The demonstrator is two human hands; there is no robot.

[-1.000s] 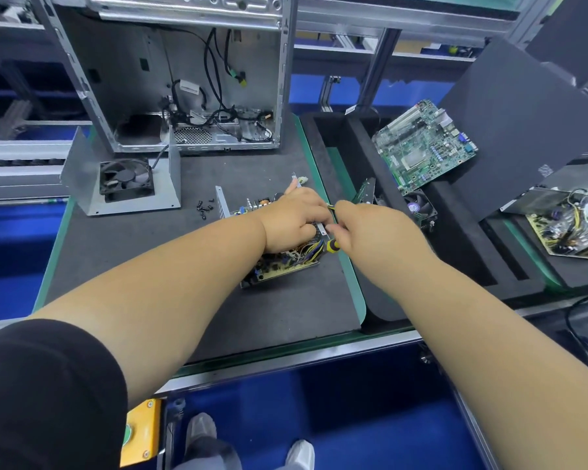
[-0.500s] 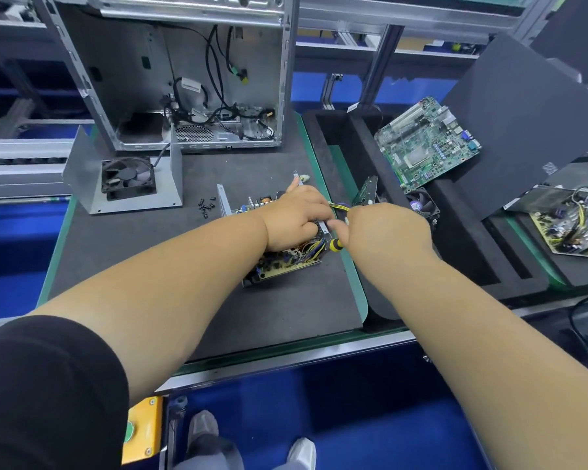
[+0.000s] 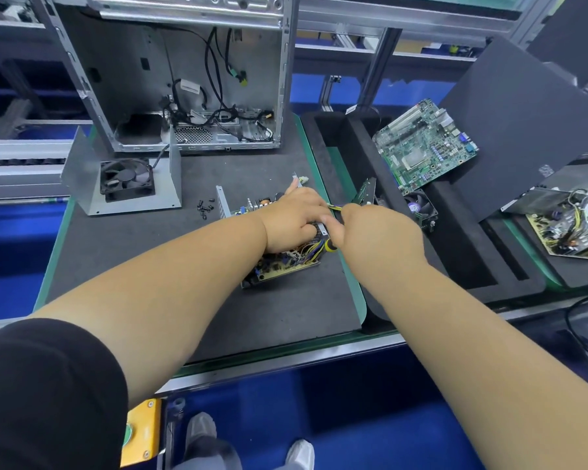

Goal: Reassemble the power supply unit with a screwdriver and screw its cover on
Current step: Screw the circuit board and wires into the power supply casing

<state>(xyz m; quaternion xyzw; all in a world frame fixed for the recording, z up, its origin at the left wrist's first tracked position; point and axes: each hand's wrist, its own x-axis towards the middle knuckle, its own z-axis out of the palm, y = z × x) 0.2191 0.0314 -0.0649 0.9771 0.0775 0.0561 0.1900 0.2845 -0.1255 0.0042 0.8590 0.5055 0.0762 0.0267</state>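
The open power supply unit (image 3: 279, 262), a circuit board with coloured wires in a metal tray, lies on the grey mat (image 3: 150, 266). My left hand (image 3: 294, 218) rests on top of it, fingers curled over its parts. My right hand (image 3: 377, 228) grips a screwdriver (image 3: 330, 245) with a yellow and black handle at the unit's right side; its tip is hidden. The metal cover (image 3: 123, 184) with a black fan stands at the mat's back left. Several small black screws (image 3: 205, 206) lie between the cover and the unit.
An empty computer case (image 3: 184, 79) with loose cables stands at the back of the mat. To the right, a black foam tray (image 3: 472, 266) holds a green motherboard (image 3: 425, 147) and a small cooler fan (image 3: 420, 206). Another opened power supply (image 3: 571, 228) lies at the far right.
My right hand has shifted slightly up and left on the screwdriver, closer to my left hand. My left hand stays on the unit.
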